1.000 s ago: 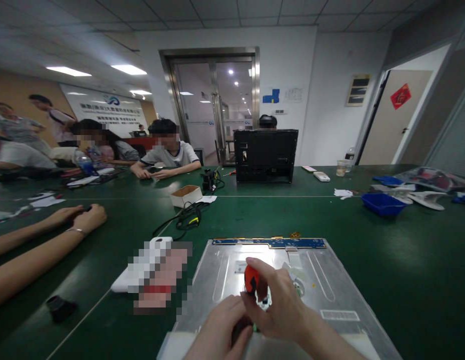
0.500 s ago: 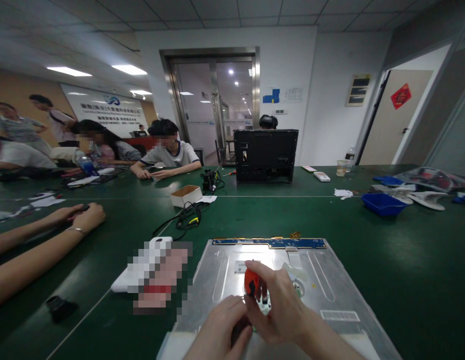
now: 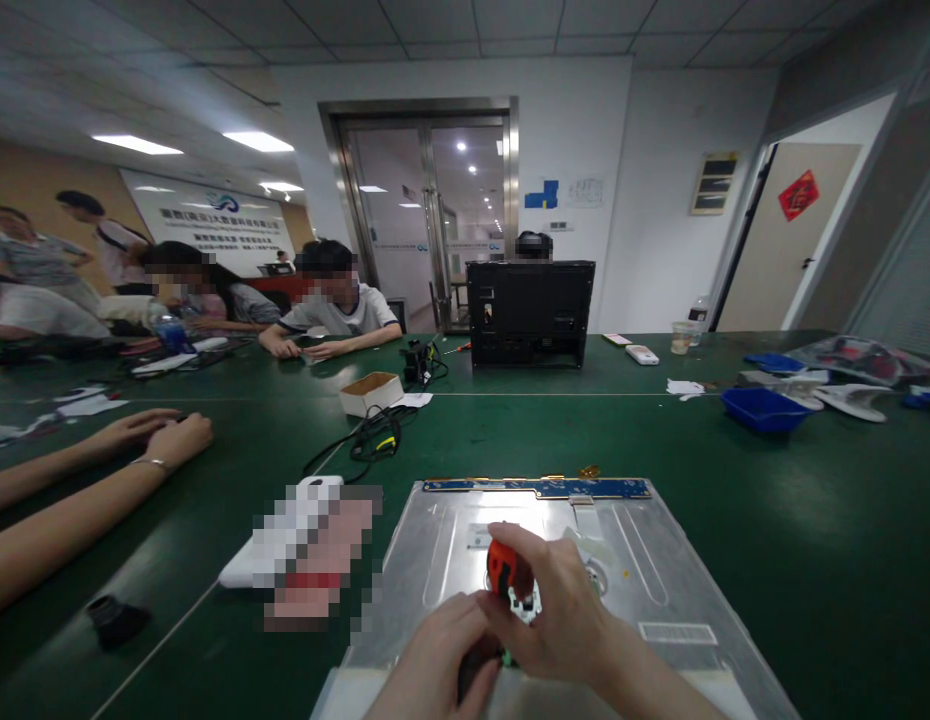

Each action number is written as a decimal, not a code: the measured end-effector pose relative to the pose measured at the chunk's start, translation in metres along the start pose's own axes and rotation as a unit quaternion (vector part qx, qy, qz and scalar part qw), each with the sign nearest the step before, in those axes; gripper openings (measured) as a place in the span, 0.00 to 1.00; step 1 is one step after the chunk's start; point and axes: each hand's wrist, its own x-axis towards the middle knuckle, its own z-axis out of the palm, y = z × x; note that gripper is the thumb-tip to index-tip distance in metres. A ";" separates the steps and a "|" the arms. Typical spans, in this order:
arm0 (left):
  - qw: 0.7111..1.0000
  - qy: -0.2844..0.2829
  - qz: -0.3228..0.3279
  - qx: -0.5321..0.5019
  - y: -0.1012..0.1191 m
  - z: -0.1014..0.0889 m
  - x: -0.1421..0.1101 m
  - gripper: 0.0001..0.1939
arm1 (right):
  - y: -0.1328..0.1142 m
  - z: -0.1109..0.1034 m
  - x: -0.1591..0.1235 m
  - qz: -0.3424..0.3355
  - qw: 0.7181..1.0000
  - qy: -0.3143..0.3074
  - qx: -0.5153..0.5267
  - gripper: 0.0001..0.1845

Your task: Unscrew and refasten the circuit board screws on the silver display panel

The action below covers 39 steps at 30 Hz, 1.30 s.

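My right hand (image 3: 559, 600) grips the red-orange and black handle of a screwdriver (image 3: 501, 568), held upright over a flat metal display panel (image 3: 645, 580). The tip of the screwdriver is hidden behind my fingers. Beside it, my left hand (image 3: 446, 650) rests low over the panel with curled fingers touching my right hand; what they hold, if anything, is out of sight. Bits of a green circuit board (image 3: 508, 659) show beneath both hands. Along the panel's far edge runs a narrow blue circuit board (image 3: 592, 488), joined by a pale ribbon cable (image 3: 585, 515).
Left of the panel lie a white phone-like object (image 3: 244, 560), a black cap-like piece (image 3: 116, 620) and a coiled cable (image 3: 371, 435). A small box (image 3: 371, 393) and black monitor casing (image 3: 531, 315) stand beyond. At right is a blue tray (image 3: 765, 410). A co-worker's hands (image 3: 176, 440) are at far left.
The screwdriver handle has turned slightly in my right hand, its black part now facing differently. My left hand stays almost in place, and the panel has not moved.
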 end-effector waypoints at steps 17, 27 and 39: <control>1.000 0.024 0.004 0.009 0.009 -0.005 0.003 0.10 | -0.002 0.000 0.000 0.020 0.999 -0.010 0.039 0.24; 0.999 0.032 0.021 0.018 0.001 0.001 0.000 0.13 | 0.001 -0.001 0.002 0.002 0.997 -0.029 0.066 0.24; 1.000 0.028 0.005 0.014 0.008 -0.004 0.003 0.10 | 0.000 0.000 0.000 0.012 0.999 -0.010 0.048 0.28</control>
